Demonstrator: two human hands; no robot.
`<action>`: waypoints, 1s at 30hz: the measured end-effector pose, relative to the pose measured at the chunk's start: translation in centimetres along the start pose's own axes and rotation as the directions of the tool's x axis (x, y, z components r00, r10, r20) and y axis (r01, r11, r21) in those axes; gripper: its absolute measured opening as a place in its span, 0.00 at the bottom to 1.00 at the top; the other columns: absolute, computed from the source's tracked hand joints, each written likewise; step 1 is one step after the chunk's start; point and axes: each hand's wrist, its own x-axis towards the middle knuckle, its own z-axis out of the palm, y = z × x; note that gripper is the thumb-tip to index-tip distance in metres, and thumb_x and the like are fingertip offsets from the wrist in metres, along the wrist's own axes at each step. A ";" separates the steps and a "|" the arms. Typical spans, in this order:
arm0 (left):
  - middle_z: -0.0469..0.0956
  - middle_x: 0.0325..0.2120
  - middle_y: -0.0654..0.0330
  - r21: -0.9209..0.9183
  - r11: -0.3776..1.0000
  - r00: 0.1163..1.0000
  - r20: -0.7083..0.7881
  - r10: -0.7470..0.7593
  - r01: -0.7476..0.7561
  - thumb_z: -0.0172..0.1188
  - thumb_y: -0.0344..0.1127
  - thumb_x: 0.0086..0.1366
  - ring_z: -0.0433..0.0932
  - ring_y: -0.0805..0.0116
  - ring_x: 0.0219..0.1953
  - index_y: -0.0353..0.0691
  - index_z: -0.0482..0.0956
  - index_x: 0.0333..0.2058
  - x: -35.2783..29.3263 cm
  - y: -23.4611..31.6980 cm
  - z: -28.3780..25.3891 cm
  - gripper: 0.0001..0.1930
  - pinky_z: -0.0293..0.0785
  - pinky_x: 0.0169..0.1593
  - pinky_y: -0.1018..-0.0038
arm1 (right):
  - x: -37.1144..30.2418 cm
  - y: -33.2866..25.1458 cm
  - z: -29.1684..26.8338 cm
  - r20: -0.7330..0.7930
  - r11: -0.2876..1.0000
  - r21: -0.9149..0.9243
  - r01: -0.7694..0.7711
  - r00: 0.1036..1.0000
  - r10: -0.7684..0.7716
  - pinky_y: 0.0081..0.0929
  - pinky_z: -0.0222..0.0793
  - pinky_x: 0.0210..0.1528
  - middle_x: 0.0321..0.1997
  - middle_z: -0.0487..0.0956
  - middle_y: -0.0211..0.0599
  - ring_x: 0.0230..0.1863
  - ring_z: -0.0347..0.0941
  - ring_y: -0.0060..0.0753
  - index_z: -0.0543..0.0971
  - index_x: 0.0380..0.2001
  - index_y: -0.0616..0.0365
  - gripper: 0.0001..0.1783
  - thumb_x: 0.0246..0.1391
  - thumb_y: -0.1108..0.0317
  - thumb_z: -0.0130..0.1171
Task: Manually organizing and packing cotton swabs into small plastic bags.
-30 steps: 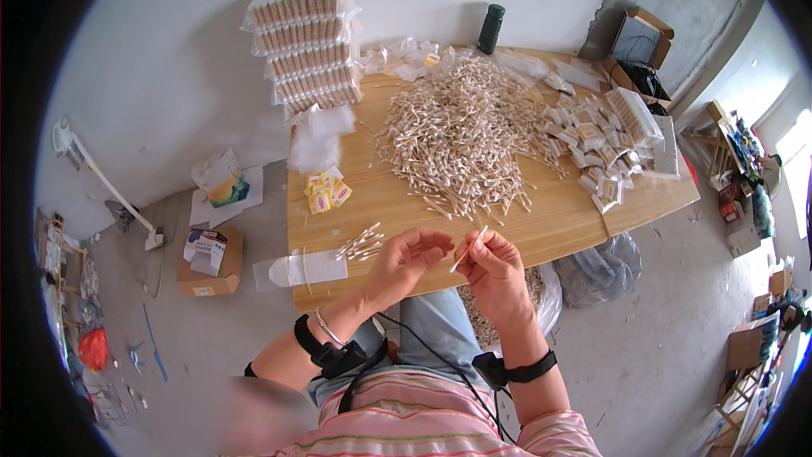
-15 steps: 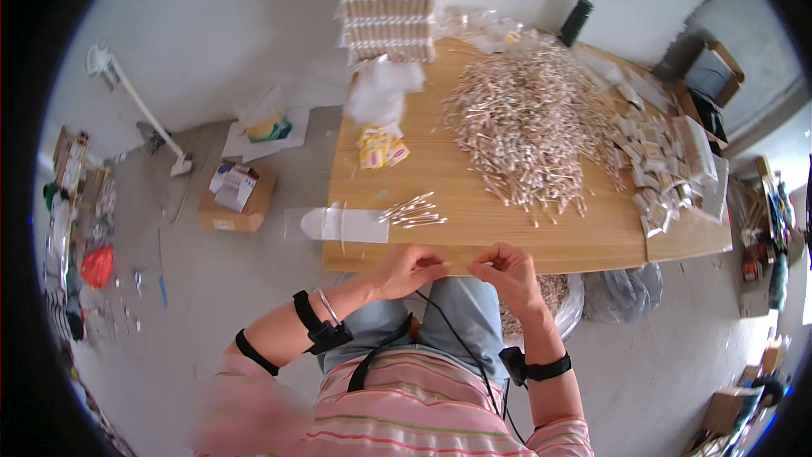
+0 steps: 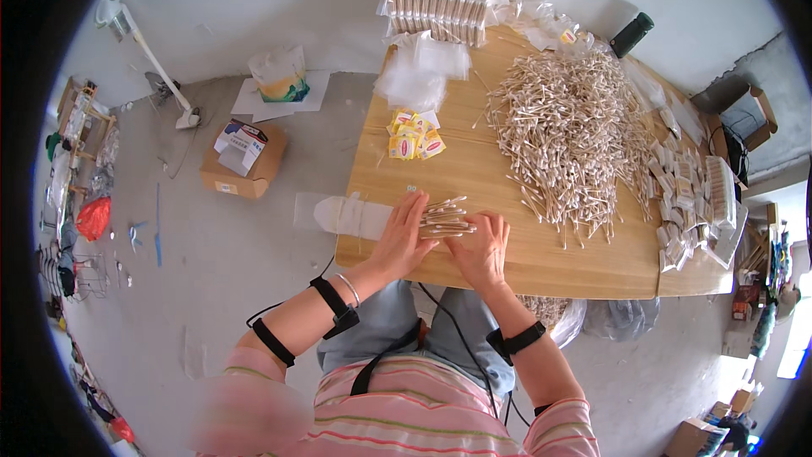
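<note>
Clasping bundled cotton swabs [image 3: 447, 218] over the wooden table [image 3: 558, 269], the left hand [image 3: 401, 235] curls round one end; the right hand [image 3: 483, 254] meets the other, its grip unclear.

From the wearer's head, a single fisheye view is looking down past the shirt [image 3: 423, 406], facing the desk [image 3: 461, 165] at close range and taking in floor [image 3: 203, 288] and the wall [image 3: 288, 8] beyond.

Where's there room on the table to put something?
The brown wooden table is bare between the small yellow packets and the big heap of white-tipped swabs, and along the front edge right of the right hand. It's crowded at the small swab bunch beside that hand and among the clear plastic packs farther right.
</note>
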 end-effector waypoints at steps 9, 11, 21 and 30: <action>0.63 0.57 0.45 0.047 0.998 0.997 0.071 0.043 -0.047 0.59 0.28 0.55 0.56 0.47 0.64 0.29 0.60 0.58 2.7 0.0 0.7 0.31 0.53 0.66 0.56 | -0.5 0.3 1.8 -0.130 0.913 0.406 0.026 0.991 0.030 0.39 0.51 0.67 0.64 0.59 0.56 0.65 0.57 0.52 0.61 0.57 0.67 0.30 0.48 0.85 0.48; 0.62 0.59 0.45 0.237 0.967 0.993 0.085 0.077 -0.095 0.58 0.32 0.57 0.55 0.49 0.65 0.30 0.59 0.60 2.7 0.5 0.7 0.33 0.51 0.67 0.56 | 0.0 1.0 1.8 -0.209 0.938 0.343 0.054 0.978 0.020 0.39 0.49 0.68 0.64 0.58 0.56 0.66 0.55 0.52 0.60 0.58 0.67 0.30 0.49 0.84 0.48; 0.50 0.66 0.47 0.471 0.877 0.987 0.160 0.016 -0.090 0.55 0.58 0.59 0.45 0.52 0.70 0.32 0.52 0.64 5.5 0.9 2.3 0.44 0.38 0.69 0.52 | 1.6 2.2 1.6 -0.265 0.942 0.336 -0.022 0.957 0.117 0.44 0.48 0.69 0.67 0.56 0.59 0.68 0.52 0.58 0.59 0.59 0.67 0.28 0.54 0.78 0.47; 0.50 0.67 0.50 0.395 0.890 0.942 0.319 0.100 -0.228 0.57 0.57 0.57 0.47 0.53 0.70 0.36 0.53 0.65 1.5 2.4 1.7 0.44 0.39 0.69 0.52 | 1.4 2.8 1.3 -0.272 0.958 0.282 0.057 0.962 0.023 0.44 0.49 0.69 0.67 0.56 0.60 0.67 0.53 0.60 0.59 0.60 0.68 0.29 0.53 0.79 0.45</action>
